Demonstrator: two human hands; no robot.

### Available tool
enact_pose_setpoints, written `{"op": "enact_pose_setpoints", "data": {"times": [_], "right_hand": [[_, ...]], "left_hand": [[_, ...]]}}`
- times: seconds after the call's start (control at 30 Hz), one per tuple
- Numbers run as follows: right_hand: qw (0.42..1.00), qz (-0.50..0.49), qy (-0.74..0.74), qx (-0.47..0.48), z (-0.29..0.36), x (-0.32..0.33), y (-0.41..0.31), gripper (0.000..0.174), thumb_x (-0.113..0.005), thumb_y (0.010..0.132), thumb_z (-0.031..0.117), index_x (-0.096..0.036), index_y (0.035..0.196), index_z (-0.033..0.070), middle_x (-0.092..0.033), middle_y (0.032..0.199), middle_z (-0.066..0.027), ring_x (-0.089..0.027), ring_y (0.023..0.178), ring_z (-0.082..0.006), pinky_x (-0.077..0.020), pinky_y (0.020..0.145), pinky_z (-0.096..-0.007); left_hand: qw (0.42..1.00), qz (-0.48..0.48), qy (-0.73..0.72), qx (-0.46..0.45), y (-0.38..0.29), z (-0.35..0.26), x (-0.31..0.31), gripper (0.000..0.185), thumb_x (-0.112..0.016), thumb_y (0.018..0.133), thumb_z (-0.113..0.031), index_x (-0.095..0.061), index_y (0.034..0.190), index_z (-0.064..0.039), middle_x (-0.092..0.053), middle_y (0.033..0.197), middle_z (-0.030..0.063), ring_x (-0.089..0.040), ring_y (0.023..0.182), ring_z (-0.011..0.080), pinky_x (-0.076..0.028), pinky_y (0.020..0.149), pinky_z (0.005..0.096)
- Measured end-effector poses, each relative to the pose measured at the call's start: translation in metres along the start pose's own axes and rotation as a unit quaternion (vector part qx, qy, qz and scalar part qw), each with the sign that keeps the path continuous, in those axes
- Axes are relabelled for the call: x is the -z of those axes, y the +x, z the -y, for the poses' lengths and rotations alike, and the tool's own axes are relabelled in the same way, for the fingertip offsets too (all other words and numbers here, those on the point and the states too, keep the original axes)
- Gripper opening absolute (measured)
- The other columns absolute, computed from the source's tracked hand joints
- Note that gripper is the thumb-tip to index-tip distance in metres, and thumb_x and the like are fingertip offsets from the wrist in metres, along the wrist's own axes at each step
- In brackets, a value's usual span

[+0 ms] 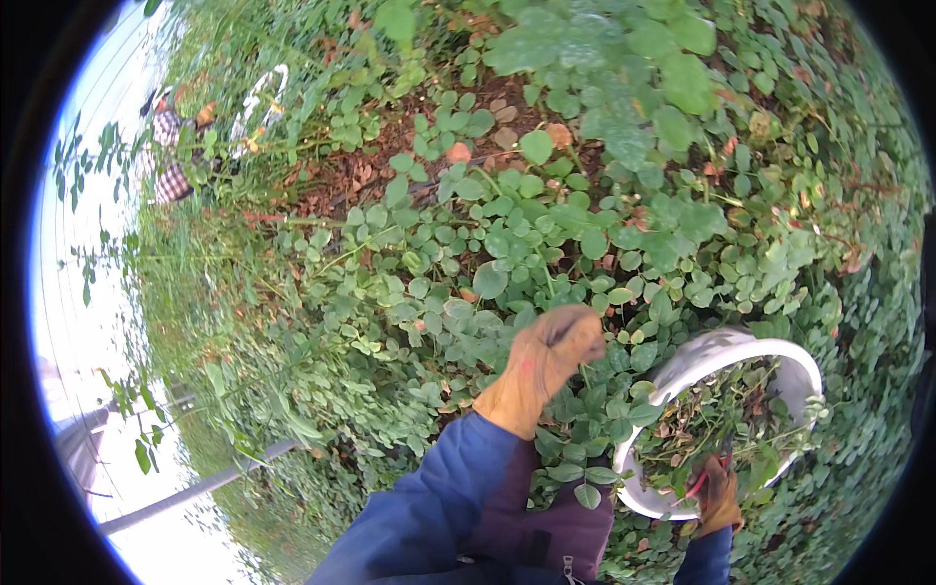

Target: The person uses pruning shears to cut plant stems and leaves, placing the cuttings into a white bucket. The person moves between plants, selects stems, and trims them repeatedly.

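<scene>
My left hand [545,365], in a tan work glove, is raised over the shrubs with its fingers curled. A leafy green stem [581,446] hangs or grows just below the fist; whether the fingers grip it is unclear. My right hand [716,493], gloved too, is closed around red-handled pruning shears [700,484] at the near rim of a white bucket [793,358]. The blades point over the bucket and are partly lost among the leaves. Inside the bucket lie cut leafy stems [702,417], some green and some dried.
Dense rose-like bushes [409,292] surround me, some stems reaching near my arms. Brown dry leaves [365,175] cover the ground between them. At the far left, a person in a checked shirt [170,157] is near a white object [259,99]. A grey pole [197,486] crosses the lower left.
</scene>
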State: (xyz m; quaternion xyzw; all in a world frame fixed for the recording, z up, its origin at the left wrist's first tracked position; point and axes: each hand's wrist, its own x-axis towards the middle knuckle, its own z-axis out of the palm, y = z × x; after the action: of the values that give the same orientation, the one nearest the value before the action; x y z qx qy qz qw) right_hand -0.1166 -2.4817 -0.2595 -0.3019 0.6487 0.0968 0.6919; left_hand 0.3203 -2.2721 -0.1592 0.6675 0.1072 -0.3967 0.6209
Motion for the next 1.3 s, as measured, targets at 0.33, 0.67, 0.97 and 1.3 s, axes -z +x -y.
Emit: {"op": "enact_pose_setpoints", "data": {"times": [0.33, 0.67, 0.97, 1.3], "right_hand": [[0.996, -0.068, -0.044, 0.034, 0.015, -0.058, -0.064, 0.033, -0.072, 0.108, 0.031, -0.065, 0.128, 0.006, -0.071, 0.092, -0.009, -0.07, 0.073, -0.0235, -0.0601, 0.063, -0.0388], [0.996, -0.043, -0.064, 0.046, 0.028, -0.126, -0.096, 0.038, -0.073, 0.107, 0.031, -0.065, 0.131, 0.003, -0.073, 0.096, -0.0099, -0.073, 0.076, -0.0247, -0.0632, 0.067, -0.0405], [0.986, -0.048, -0.13, 0.09, 0.064, -0.184, -0.121, 0.045, -0.074, 0.105, 0.03, -0.064, 0.137, 0.0, -0.075, 0.102, -0.0118, -0.074, 0.08, -0.0246, -0.0627, 0.074, -0.0396], [0.982, 0.136, 0.129, 0.012, 0.028, -0.313, -0.011, 0.033, -0.072, 0.108, 0.024, -0.062, 0.132, 0.004, -0.073, 0.107, -0.0147, -0.072, 0.086, -0.0315, -0.0614, 0.081, -0.0488]], "left_hand": [[0.514, -0.223, 0.761, -0.325, 0.172, -0.08, 0.223, 0.04, -0.075, 0.096, -0.026, -0.068, 0.132, -0.01, -0.079, 0.103, 0.017, -0.078, 0.099, 0.0409, -0.062, 0.084, 0.0538], [0.64, -0.246, 0.706, -0.177, 0.177, -0.051, 0.262, 0.041, -0.075, 0.09, -0.028, -0.08, 0.129, -0.02, -0.082, 0.107, 0.014, -0.079, 0.095, 0.0394, -0.062, 0.082, 0.0521], [0.901, -0.368, 0.118, -0.195, 0.103, -0.113, 0.203, 0.042, -0.073, 0.11, -0.037, -0.074, 0.131, -0.001, -0.08, 0.107, 0.016, -0.079, 0.094, 0.0242, -0.06, 0.085, 0.0339], [0.987, -0.087, -0.135, 0.029, -0.04, -0.036, 0.113, 0.043, -0.076, 0.106, -0.035, -0.074, 0.121, 0.005, -0.075, 0.089, 0.0097, -0.074, 0.092, 0.0213, -0.057, 0.094, 0.0354]]}}
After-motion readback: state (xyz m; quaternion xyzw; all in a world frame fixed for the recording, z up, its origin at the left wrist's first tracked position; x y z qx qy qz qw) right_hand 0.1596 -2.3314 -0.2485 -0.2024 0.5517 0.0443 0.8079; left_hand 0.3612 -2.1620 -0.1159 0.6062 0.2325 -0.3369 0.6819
